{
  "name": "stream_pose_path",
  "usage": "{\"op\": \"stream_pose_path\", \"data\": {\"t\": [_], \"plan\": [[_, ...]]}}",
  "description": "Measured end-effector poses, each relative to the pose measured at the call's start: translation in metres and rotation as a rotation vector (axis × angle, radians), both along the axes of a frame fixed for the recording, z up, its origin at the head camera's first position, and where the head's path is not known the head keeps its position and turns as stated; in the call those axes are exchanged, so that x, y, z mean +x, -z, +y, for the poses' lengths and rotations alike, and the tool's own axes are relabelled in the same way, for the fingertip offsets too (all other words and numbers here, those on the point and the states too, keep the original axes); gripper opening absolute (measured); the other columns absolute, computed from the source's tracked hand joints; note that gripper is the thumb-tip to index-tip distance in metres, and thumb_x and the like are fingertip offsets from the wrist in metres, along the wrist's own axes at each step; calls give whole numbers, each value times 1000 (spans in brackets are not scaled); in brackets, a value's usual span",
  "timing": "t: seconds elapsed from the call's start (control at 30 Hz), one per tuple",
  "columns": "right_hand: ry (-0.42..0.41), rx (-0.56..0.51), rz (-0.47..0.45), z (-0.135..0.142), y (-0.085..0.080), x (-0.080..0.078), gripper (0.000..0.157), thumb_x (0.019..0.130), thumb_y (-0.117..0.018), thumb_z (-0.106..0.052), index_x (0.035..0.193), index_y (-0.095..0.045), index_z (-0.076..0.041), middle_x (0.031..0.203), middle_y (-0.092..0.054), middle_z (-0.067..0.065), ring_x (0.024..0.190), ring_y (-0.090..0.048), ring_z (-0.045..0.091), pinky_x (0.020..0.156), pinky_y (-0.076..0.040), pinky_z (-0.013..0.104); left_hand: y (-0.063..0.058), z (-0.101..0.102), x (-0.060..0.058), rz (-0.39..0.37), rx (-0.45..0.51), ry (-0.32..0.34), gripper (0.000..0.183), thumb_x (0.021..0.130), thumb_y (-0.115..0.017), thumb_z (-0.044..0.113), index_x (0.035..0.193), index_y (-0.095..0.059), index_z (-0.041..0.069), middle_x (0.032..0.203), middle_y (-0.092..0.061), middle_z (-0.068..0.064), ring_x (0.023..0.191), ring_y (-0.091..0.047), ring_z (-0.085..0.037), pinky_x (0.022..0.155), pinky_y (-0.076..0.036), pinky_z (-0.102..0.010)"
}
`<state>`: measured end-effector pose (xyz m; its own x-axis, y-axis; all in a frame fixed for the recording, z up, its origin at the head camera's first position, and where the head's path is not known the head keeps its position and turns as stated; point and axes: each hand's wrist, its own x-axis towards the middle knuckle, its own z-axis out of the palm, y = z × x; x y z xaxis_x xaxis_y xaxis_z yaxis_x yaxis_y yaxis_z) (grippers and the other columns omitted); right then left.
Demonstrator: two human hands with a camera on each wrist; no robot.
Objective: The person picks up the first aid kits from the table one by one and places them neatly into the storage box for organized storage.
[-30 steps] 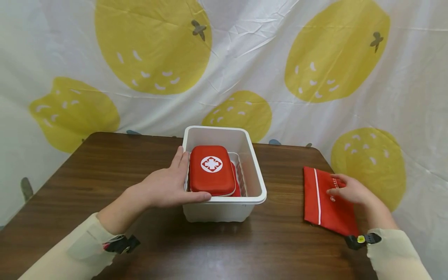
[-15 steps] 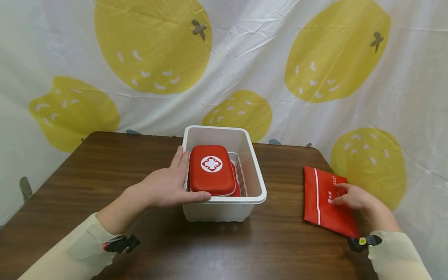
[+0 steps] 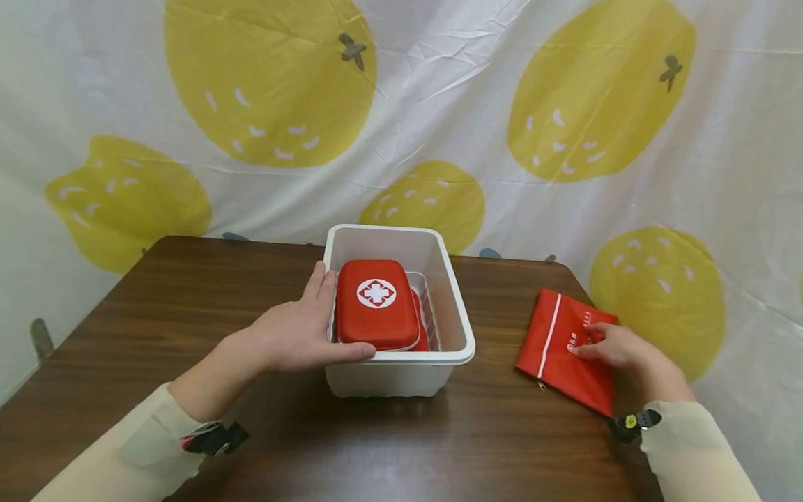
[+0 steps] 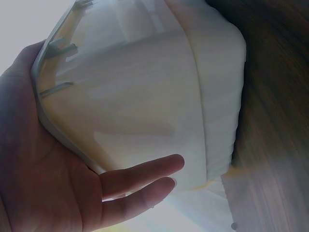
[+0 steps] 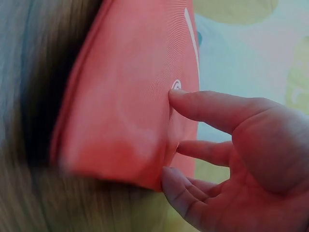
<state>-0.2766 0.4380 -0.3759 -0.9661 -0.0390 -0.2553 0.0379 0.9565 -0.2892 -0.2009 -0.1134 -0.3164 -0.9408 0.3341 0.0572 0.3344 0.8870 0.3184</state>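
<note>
A white plastic bin (image 3: 389, 380) stands mid-table, a red first-aid case (image 3: 379, 317) with a white cross inside it. Under the case, another red item (image 3: 422, 331) shows at the right. My left hand (image 3: 291, 335) rests on the bin's near left corner, thumb along the front rim; in the left wrist view, two straight fingers (image 4: 142, 176) reach along the bin's outer wall. At the right, my right hand (image 3: 621, 348) pinches a red zip pouch (image 3: 542, 348) with a white stripe. Thumb and fingertips gather a fold of its fabric in the right wrist view.
A dark wood-grain table (image 3: 282, 432) carries everything. Behind its far edge hangs a white curtain (image 3: 439, 90) with yellow fruit prints. The bin's wall stands between the case and the pouch. A zipper pull (image 3: 542, 385) hangs at the pouch's lower left corner.
My right hand has slid back along the pouch, then drawn it a little to the left and turned it slightly. The left hand and the bin have stayed in place.
</note>
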Motion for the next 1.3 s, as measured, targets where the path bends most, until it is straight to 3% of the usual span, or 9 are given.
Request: {"op": "stream_pose_path", "data": {"t": [0.33,0.53,1.0,1.3], "plan": [[13,18,52,-25,4,-10,87,74,-63,-57,127,-41,8,113,-39,36,105,-26,49,83,-34,55,-1,-1,1,2,4,-2,127,53,-35,92,147,1,14,152,9,-7,73,-60,-16,61,-45,-29],[16,8,40,-41,6,-17,88,74,-64,-56,131,-38,7,114,-35,36,104,-28,47,83,-35,54,0,-1,0,5,11,-4,126,53,-36,92,147,1,17,152,8,-6,73,-60,-17,60,-45,-29],[-67,-22,46,-68,8,-29,84,75,-65,-53,134,-40,1,118,-32,35,108,-30,46,85,-35,52,-1,-1,0,10,3,-1,126,53,-36,92,147,2,16,152,8,-7,72,-60,-17,60,-45,-29],[-130,-108,45,-80,11,-31,80,73,-70,-46,133,-42,0,117,-32,29,105,-32,40,82,-35,45,-1,-1,-1,16,10,2,125,53,-37,92,147,2,19,152,5,-7,74,-60,-17,59,-45,-29]]}}
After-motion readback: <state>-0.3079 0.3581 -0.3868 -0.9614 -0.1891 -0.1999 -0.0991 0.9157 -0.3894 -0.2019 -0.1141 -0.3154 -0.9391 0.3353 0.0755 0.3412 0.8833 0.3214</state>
